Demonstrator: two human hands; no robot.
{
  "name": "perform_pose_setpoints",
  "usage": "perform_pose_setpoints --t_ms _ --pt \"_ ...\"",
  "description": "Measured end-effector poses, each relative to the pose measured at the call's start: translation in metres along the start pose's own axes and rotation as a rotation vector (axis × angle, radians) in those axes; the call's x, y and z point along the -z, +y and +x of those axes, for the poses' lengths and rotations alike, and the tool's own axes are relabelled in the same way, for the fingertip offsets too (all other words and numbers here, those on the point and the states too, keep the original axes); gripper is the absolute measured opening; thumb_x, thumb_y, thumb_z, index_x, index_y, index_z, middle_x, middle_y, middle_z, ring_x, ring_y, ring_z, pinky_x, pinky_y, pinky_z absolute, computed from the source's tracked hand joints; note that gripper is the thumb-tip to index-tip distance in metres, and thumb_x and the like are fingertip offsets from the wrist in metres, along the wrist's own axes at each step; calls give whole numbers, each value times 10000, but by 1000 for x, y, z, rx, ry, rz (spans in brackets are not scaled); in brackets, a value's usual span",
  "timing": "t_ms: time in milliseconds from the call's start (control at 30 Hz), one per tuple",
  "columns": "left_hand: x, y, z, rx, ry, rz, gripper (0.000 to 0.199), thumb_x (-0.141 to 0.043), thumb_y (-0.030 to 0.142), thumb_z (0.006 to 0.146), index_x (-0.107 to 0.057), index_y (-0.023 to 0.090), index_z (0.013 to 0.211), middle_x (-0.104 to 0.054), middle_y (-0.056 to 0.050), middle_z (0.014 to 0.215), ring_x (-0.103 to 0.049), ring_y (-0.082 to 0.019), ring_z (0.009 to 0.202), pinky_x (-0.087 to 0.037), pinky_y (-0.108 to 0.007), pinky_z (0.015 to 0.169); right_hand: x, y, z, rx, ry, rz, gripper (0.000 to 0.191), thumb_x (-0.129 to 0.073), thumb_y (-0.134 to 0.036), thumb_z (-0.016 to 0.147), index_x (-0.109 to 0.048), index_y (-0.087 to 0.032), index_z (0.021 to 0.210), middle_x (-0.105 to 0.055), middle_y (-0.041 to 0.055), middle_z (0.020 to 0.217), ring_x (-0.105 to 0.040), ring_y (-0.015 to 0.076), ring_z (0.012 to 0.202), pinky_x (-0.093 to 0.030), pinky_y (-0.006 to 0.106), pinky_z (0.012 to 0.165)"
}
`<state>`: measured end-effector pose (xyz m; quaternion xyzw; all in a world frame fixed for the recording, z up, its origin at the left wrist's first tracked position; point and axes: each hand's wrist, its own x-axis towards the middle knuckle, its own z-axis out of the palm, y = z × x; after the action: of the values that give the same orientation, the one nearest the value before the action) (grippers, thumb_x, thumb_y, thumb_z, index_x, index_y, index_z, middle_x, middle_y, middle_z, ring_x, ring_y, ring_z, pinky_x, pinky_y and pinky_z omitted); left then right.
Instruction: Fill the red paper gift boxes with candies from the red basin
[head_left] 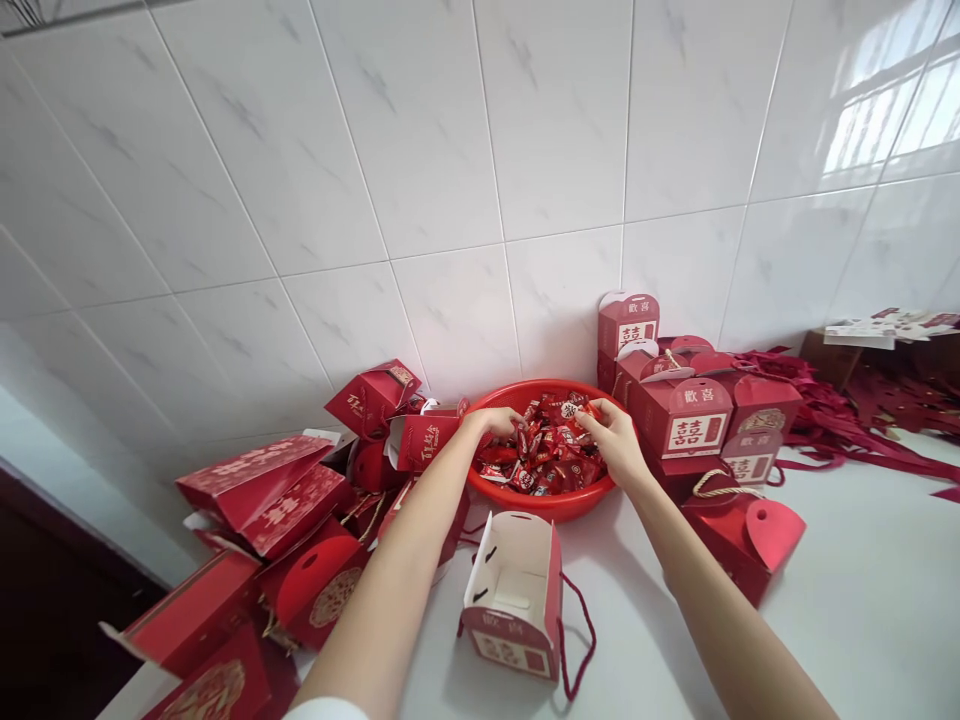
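A red plastic basin [555, 508] full of red-wrapped candies [551, 450] stands against the wall, with both my hands reaching into it. At its left side, my left hand [499, 422] has its fingers curled down among the candies; what they hold is hidden. Over the right side, my right hand [613, 440] pinches a red-wrapped candy [592, 411] between thumb and fingers. In front of the basin, between my forearms, an open red gift box [514, 625] shows its pale inside and bare bottom. A dark red cord handle [577, 690] hangs from its right side onto the table.
Red gift boxes [277, 505] lie piled loosely on the left. More closed boxes [690, 415] are stacked right of the basin, with a rope-handled box [742, 535] in front. Dark red ribbons [817, 430] spread at far right on the white table [870, 600]. White tiles [450, 310] rise behind.
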<state>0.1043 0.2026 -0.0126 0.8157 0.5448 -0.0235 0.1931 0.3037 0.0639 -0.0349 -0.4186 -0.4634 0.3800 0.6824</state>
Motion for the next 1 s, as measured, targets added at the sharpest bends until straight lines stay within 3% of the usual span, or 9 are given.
perform_pose_setpoints --t_ms 67,233,333,400,467,567,700,867,1000 --pt "3 0 -3 8 39 -7 248 -643 303 949 -656 145 1140 -688 -67 1097 -682 -188 923 -594 -365 803 0 0 0 6 7 -1 499 -809 -620 589 -580 -206 746 -584 -11 694 -531 152 605 -497 288 536" --pt "6 7 -14 -15 271 -42 283 -621 330 960 -649 164 1188 -644 -112 1272 -631 -235 1138 -522 -467 986 0 -1 0 21 20 2 531 -802 -658 584 -582 -206 754 -606 0 705 -543 159 612 -503 292 531" --pt "-1 17 -20 -78 310 -82 247 -615 332 948 -703 184 1124 -693 -86 1251 -643 -231 1154 -487 -394 1026 0 -1 0 16 31 8 528 -804 -655 584 -582 -208 756 -617 7 704 -540 160 595 -494 294 517" --pt "-8 23 -23 -112 263 -111 253 -715 368 847 -745 215 1046 -740 -53 1183 -673 -241 1117 -501 -305 967 0 -1 0 14 42 12 516 -806 -641 588 -585 -208 758 -620 8 711 -532 154 586 -485 291 514" --pt "-15 27 -25 -129 203 -138 367 -859 364 640 -767 233 970 -768 -39 1112 -694 -272 1074 -520 -267 888 0 -2 -1 16 47 16 503 -813 -624 589 -588 -206 756 -616 7 713 -531 151 592 -480 284 517" --pt "-21 30 -30 -159 158 -201 456 -891 182 461 -776 240 899 -783 -24 1022 -709 -279 1008 -534 -259 821 0 -4 -2 14 37 23 499 -832 -598 567 -584 -201 737 -606 1 687 -539 152 595 -462 270 506" --pt "-23 33 -47 -270 138 -362 460 -754 22 560 -778 219 975 -780 -30 1017 -712 -242 987 -541 -279 855 1 -7 -3 6 7 33 505 -852 -575 538 -596 -192 745 -616 -2 650 -554 156 581 -449 268 496" --pt "-32 34 -75 -412 187 -631 640 -751 62 676 -639 171 1296 -672 -117 1323 -645 -245 1186 -524 -329 975 1 -5 -2 14 1 58 508 -835 -587 563 -606 -188 780 -658 13 691 -587 162 611 -469 276 538" --pt "-40 29 -86 -421 275 -788 619 -737 85 725 -593 164 1322 -619 -142 1390 -626 -248 1222 -503 -363 1022 1 -5 -3 31 -7 55 485 -836 -565 588 -636 -187 816 -679 26 735 -620 178 669 -502 292 604"
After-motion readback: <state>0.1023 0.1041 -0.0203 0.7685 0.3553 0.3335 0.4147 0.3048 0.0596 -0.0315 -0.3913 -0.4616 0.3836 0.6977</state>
